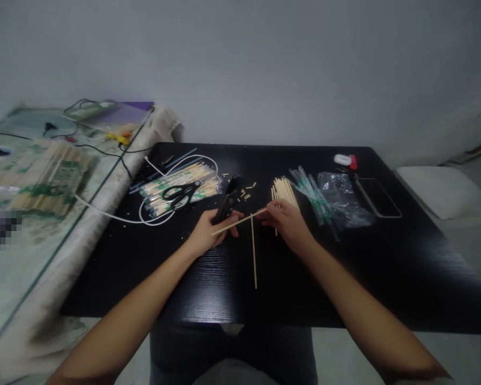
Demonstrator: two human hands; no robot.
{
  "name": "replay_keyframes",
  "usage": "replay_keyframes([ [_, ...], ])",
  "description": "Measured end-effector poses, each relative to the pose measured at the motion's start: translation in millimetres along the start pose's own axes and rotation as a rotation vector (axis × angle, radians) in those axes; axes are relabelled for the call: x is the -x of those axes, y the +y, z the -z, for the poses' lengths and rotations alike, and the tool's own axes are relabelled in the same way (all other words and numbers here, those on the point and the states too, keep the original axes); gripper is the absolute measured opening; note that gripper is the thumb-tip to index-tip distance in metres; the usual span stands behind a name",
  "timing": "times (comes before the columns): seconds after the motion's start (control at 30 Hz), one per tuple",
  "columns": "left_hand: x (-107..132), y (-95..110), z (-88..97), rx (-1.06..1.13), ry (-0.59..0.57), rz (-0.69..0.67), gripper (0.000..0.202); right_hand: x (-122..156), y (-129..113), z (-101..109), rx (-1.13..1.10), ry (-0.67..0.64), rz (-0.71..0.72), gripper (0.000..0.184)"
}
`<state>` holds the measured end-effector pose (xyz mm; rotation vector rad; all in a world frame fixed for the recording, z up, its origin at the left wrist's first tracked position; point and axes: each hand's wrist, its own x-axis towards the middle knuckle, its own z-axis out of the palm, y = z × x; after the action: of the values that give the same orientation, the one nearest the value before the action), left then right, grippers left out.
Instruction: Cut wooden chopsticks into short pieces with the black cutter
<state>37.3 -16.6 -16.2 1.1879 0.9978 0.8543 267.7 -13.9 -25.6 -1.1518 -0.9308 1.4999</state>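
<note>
My left hand (210,231) is closed around the handles of a black cutting tool (227,202) that points away from me over the black table (385,267). My right hand (285,220) pinches one end of a thin wooden stick (240,221), which slants across toward my left hand. A second wooden stick (254,254) lies on the table between my hands, pointing toward me. Just behind my right hand lies a small pile of bare sticks (284,190). Short cut-off stick pieces (246,191) are scattered near the tool's tip.
Black scissors (181,194) rest on wrapped stick packs (180,187), ringed by a white cable (116,216). Empty plastic wrappers (328,200), a phone (378,197) and a small white-and-red object (345,160) lie at right. A glass-topped table (44,176) with more packs stands at left.
</note>
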Motion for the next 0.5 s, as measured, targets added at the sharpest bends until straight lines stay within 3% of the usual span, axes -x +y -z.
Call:
replay_keyframes([
  [0.27,-0.8,10.0,10.7,0.447,0.021,0.007,0.026,-6.4,2.3,5.8,0.181,0.061,0.029,0.044],
  [0.43,-3.1,13.1,7.4,0.462,0.127,-0.038,0.028,-4.7,4.2,5.7,0.356,-0.014,0.065,0.039],
  [0.5,-4.6,13.7,6.8,0.466,0.203,-0.068,0.028,-3.7,3.2,8.7,0.505,-0.007,0.140,0.034],
])
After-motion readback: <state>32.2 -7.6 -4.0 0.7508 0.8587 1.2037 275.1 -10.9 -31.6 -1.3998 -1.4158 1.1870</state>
